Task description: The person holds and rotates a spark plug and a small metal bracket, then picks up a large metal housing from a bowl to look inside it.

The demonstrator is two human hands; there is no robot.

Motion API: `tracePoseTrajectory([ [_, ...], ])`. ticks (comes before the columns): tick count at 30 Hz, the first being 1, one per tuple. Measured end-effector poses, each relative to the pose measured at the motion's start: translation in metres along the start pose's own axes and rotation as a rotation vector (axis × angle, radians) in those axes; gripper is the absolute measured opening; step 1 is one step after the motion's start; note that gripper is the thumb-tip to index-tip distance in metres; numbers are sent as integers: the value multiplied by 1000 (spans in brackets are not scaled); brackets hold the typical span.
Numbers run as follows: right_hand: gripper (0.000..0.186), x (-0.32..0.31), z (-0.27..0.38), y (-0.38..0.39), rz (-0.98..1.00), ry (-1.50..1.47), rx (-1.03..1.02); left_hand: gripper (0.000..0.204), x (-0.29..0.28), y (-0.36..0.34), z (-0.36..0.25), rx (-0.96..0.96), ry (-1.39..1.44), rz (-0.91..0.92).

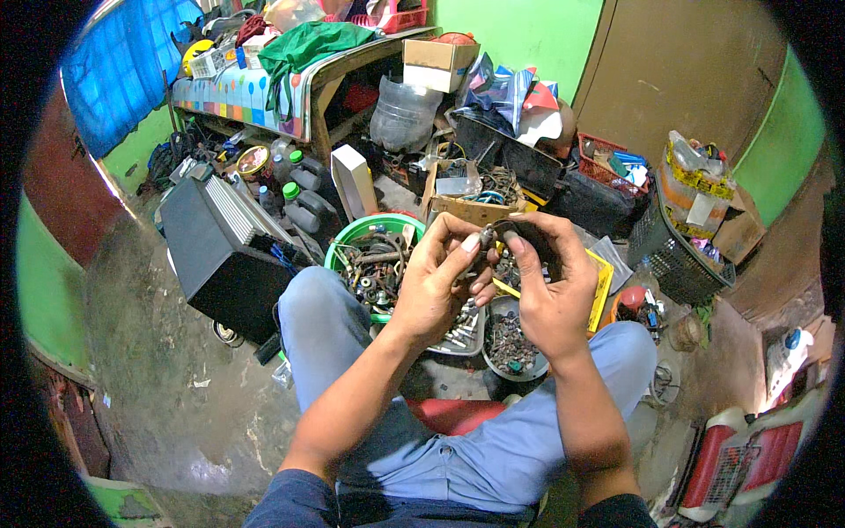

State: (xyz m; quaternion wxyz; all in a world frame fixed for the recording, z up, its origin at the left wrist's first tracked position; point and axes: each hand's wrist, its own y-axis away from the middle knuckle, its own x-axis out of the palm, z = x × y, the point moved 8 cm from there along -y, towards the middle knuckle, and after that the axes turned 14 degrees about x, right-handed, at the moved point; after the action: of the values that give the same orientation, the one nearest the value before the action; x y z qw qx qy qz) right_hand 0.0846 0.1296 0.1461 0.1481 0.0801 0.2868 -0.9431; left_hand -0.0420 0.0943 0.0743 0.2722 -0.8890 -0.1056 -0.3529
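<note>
Both hands are raised close together in front of my knees, above the containers. My left hand (438, 280) has its fingers curled, with the thumb pressed on a small dark metal part (487, 236). My right hand (560, 286) is closed in a pinch right beside it, thumb against forefinger; what sits between those fingertips is too small and dark to name. Below the hands stand a green basin (333, 257) of mixed metal parts and tools, a pale tray (478, 339) of shiny metal pieces, and a round bowl (539, 368) of small screws or similar hardware.
A black box-shaped case (207, 264) stands left of my knee, near dark jugs with green caps (304, 211). Ahead are an open cardboard box (471, 211) of wires and a cluttered table (242, 106). A black basket (673, 251) stands at the right, with a red-and-white container (713, 462) nearer me.
</note>
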Motion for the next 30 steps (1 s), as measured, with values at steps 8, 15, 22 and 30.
tracePoseTrajectory([
  [8, 33, -4, 14, 2, -10, 131, -212, 16, 0, 5, 1, -31, 38, 7],
  [15, 36, -7, 19, 10, -12, 166, -278, 14, 5, 7, 4, -62, 60, 19],
  [22, 29, -13, 13, 17, -21, 218, -266, 12, 7, 9, 11, -108, 30, -22],
  [30, 32, -9, 9, 23, 11, 291, -322, 13, 1, 11, 8, 3, -453, -36],
])
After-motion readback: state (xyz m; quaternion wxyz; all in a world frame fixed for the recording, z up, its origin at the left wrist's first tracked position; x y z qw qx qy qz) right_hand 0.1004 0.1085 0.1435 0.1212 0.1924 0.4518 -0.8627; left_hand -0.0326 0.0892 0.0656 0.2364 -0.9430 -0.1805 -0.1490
